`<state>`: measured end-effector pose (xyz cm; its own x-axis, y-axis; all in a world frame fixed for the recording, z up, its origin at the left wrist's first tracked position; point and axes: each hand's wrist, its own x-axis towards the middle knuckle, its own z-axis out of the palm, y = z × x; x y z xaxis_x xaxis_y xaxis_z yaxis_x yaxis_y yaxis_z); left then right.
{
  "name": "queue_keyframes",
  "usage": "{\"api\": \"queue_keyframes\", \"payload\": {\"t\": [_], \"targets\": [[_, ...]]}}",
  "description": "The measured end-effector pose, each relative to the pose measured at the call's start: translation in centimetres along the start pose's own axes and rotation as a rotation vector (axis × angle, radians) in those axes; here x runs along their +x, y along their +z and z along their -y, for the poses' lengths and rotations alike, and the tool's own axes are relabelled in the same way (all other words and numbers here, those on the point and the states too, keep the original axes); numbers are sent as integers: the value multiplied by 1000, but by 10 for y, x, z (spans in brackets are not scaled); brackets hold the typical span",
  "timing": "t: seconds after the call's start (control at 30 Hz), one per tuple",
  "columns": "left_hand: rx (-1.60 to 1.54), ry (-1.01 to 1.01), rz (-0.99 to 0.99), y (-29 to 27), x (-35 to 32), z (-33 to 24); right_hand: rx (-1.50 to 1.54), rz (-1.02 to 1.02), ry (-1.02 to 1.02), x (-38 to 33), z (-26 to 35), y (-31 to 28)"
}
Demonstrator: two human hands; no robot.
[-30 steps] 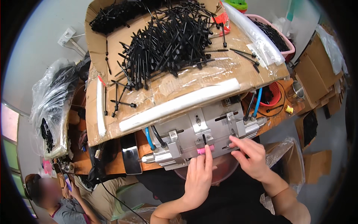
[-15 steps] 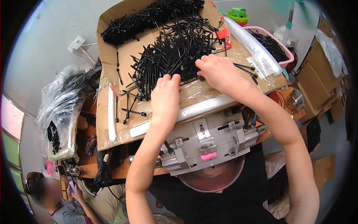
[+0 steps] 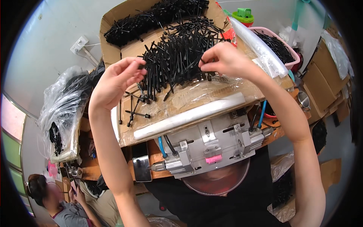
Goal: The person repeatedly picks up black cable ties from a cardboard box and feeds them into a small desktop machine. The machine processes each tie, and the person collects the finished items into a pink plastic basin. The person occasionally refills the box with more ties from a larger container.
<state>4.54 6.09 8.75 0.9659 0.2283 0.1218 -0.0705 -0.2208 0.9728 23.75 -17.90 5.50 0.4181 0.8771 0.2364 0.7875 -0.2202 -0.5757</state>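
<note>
A dense pile of thin black pin-shaped parts (image 3: 172,60), each with a thicker cap at one end, lies in a cut-open cardboard box (image 3: 130,51). At the pile's left edge, my left hand (image 3: 119,77) is closed in a pinch, with a small black cap end showing at its fingertips. My right hand (image 3: 227,60) pinches a dark thin part at the pile's right side; the fingers hide most of it. Between my arms, below the box, sits a metal clamping fixture (image 3: 215,142) with a pink block (image 3: 214,159) on it.
A white strip (image 3: 189,115) runs along the box's front edge. A dark phone-like slab (image 3: 141,168) lies left of the fixture, beside blue hoses (image 3: 162,147). A pink basket (image 3: 297,56) of black parts stands at right. Another person (image 3: 68,204) sits at lower left.
My left hand has moved left and up, away from the front of the pile. The right hand has shifted slightly up and right. The dark slab and blue hoses have come into sight.
</note>
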Motion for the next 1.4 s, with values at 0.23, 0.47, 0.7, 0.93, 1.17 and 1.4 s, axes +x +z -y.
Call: {"api": "queue_keyframes", "payload": {"t": [0.23,0.47,0.7,0.93,1.17,1.4], "targets": [[-335,130,34,-9,-24,28,226,-6,-82,-5,-19,-7],[35,186,-405,53,-76,37,579,-419,42,-48,-3,25],[739,309,-462,194,-187,91,784,-324,89,-116,7,37],[926,117,-144,255,-192,120,900,-558,84,-159,10,32],[991,122,-79,251,-187,116,719,-660,23,-191,22,52],[927,92,-26,234,-181,95,196,-433,-70,-231,28,118]]}}
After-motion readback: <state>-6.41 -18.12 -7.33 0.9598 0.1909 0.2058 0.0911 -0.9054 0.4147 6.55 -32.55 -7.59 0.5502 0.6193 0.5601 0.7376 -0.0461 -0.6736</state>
